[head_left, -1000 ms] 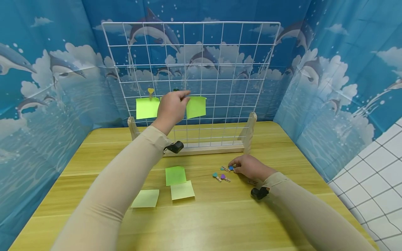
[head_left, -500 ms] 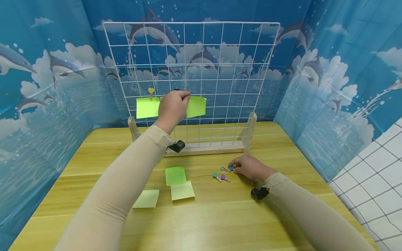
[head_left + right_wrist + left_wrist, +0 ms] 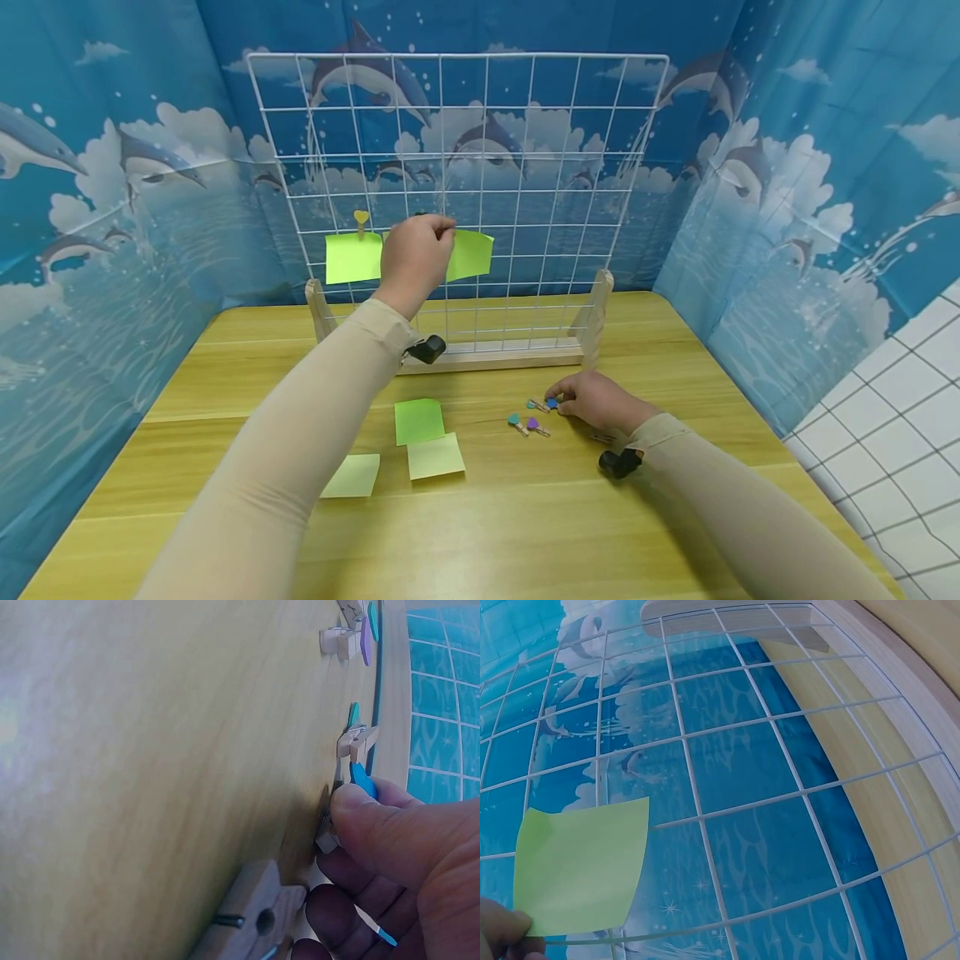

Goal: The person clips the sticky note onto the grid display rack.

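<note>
My left hand [image 3: 415, 260] is up at the wire grid [image 3: 510, 200], pinching a bright green sticky note [image 3: 471, 255] by one corner, as the left wrist view shows at thumb and finger. Left of it a yellow-green sticky note [image 3: 351, 258] hangs from a clothespin with a yellow heart [image 3: 361, 218]; the hand partly covers another note and a dark clip beside it. Down on the table, my right hand [image 3: 600, 400] pinches a clothespin with a blue heart [image 3: 361, 780] between thumb and forefinger. Its wooden part is mostly hidden by the fingers.
Beside the right hand lie clothespins with teal [image 3: 514, 419] and purple [image 3: 533, 422] hearts. A large wooden clothespin [image 3: 251, 915] is close in the right wrist view. A green note [image 3: 418, 421] and pale notes [image 3: 437, 457] lie on the table. Wooden feet [image 3: 596, 312] support the grid.
The left hand has shifted very slightly right at the grid, still holding the note's corner. The right hand stays in place at the blue-heart clothespin.
</note>
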A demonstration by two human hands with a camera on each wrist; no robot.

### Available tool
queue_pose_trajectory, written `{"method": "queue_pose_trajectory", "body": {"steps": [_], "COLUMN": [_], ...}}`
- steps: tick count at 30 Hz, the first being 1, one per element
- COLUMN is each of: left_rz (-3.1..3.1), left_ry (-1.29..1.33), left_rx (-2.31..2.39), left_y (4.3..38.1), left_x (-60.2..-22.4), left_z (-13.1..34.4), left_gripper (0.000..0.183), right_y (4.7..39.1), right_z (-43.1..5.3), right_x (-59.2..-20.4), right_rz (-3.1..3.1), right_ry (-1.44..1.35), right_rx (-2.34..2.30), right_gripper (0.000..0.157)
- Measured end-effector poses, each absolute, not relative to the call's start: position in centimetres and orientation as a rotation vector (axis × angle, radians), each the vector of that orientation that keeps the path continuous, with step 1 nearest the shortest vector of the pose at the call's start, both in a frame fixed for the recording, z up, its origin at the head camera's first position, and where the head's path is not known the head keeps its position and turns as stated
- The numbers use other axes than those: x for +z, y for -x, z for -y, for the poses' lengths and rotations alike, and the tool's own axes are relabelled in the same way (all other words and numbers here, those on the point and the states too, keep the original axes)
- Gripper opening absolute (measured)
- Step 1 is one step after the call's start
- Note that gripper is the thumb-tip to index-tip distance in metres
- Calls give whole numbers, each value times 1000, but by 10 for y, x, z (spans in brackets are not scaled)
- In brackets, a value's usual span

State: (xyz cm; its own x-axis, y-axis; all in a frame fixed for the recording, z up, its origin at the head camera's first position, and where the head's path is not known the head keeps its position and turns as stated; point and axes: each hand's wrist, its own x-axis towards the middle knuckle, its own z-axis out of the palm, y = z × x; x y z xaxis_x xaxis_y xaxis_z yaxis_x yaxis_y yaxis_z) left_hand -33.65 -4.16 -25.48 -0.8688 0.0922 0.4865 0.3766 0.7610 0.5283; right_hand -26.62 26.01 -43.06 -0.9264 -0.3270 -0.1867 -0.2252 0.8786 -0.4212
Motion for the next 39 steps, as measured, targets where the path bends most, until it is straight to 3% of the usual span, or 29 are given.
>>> {"method": "queue_pose_trajectory", "body": {"steps": [12, 31, 39], "left_rz": [2522, 2516, 2523], "left_ry": [328, 346, 360], "left_rx": [-932, -890, -899], "left_y": [337, 338, 338], "left_x": [-257, -257, -255], "left_z": [43, 42, 43], "left_gripper": [31, 30, 30], "right_y": [267, 267, 268], "right_z": [-259, -265, -260], "right_x": [-430, -427, -408], "right_rz": [-2802, -2911, -2971], "right_ry": [423, 510, 510], "right_rx": [-558, -577, -690], "right_gripper": [27, 9, 25]}}
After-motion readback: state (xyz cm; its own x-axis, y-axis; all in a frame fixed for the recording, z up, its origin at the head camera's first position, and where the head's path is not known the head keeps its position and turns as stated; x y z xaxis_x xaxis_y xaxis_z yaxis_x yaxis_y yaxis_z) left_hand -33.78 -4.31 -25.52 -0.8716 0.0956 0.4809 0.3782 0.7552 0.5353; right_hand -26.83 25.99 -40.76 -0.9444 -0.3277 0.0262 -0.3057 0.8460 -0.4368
